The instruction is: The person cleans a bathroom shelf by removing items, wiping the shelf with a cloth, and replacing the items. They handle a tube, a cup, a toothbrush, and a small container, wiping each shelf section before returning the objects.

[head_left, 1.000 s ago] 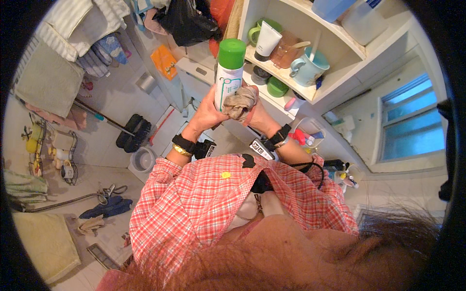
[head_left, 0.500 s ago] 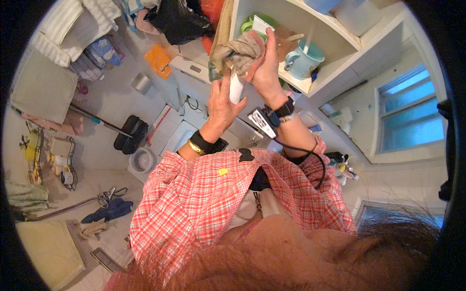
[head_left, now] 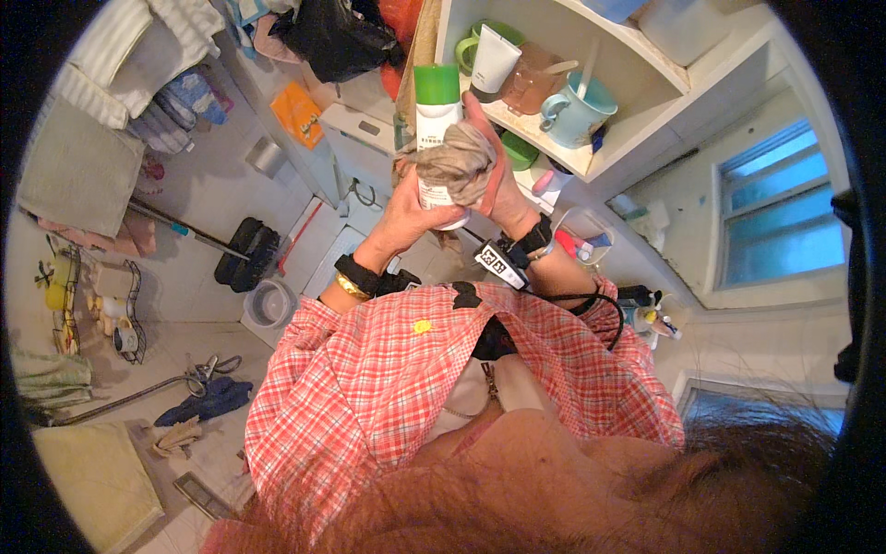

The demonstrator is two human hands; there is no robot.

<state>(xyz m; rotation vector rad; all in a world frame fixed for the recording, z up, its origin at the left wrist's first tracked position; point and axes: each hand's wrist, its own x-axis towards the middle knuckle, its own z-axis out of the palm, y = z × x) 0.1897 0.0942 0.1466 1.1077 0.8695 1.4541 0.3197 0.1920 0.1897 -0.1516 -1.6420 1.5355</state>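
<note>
A white bottle with a green cap (head_left: 437, 85) stands upright in front of me, near the open shelf. My left hand (head_left: 403, 217) is closed round its lower part. Wrapped against the side of the bottle is a crumpled grey-beige cloth (head_left: 455, 164). My right hand (head_left: 503, 189) grips this cloth and presses it to the bottle, fingers largely hidden by the fabric. Beyond the bottle, on the shelf, are a white squeeze tube (head_left: 496, 63), a green cup (head_left: 467, 55) and a light blue mug (head_left: 580, 113).
The white shelf unit (head_left: 637, 111) rises at the right, beside a louvred window (head_left: 780, 212). A brown translucent cup (head_left: 533, 85) sits between tube and mug. To the left are a black-headed broom (head_left: 247, 254), a round grey container (head_left: 270, 305) and hanging towels (head_left: 88, 185).
The bottle has come upright, and its green cap now shows. My right hand and the cloth have moved down from the top to its middle. The squeeze tube is more fully visible.
</note>
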